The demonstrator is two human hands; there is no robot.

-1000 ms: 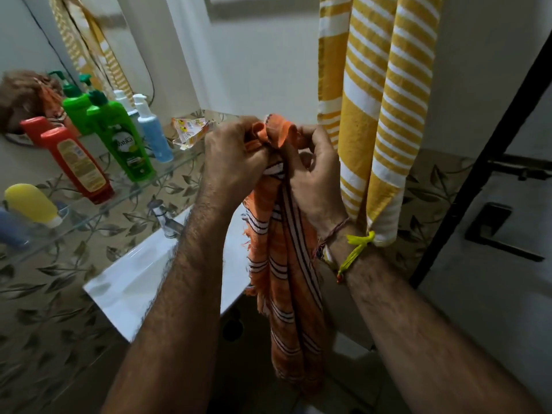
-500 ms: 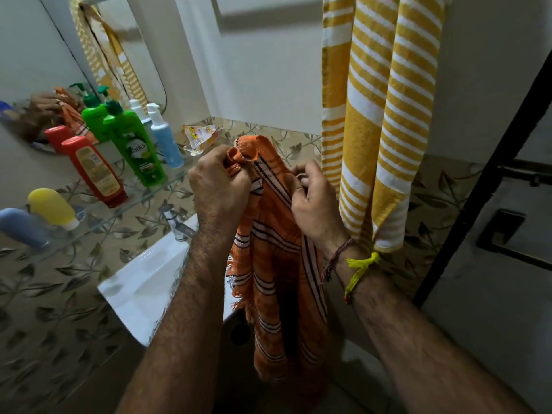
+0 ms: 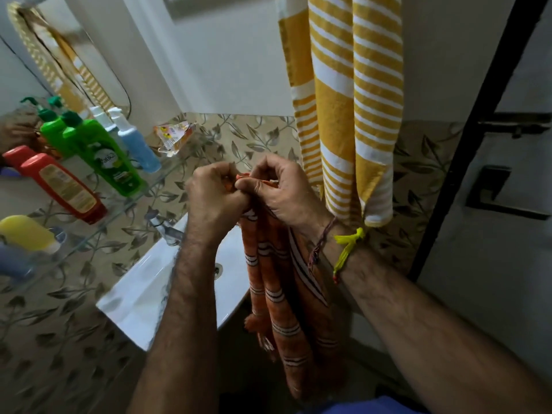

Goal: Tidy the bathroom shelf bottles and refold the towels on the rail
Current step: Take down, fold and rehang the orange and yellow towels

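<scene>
An orange towel with white and dark stripes [image 3: 277, 297] hangs in narrow folds in front of me, over the sink's right edge. My left hand [image 3: 213, 201] and my right hand [image 3: 282, 191] meet at its top, both with fingers curled round the gathered top edge, thumbs touching. A yellow-and-white striped towel [image 3: 343, 109] hangs from above on the wall, just right of my hands; its rail is out of view. On the glass shelf [image 3: 125, 210] at left stand a red bottle [image 3: 64, 188], a green pump bottle [image 3: 104, 156] and a blue spray bottle [image 3: 136, 144].
A white sink [image 3: 143, 297] with a tap [image 3: 167, 230] sits under the shelf. A yellow bottle [image 3: 28, 233] lies at the shelf's near end, a small sachet [image 3: 174, 135] at its far end. A mirror [image 3: 74, 64] is above. A black door frame [image 3: 466, 174] stands at right.
My hands have drawn together from holding the towel's top spread apart, gathering it into a narrow bundle. The towel's top edge now sits lower, hidden between my fists.
</scene>
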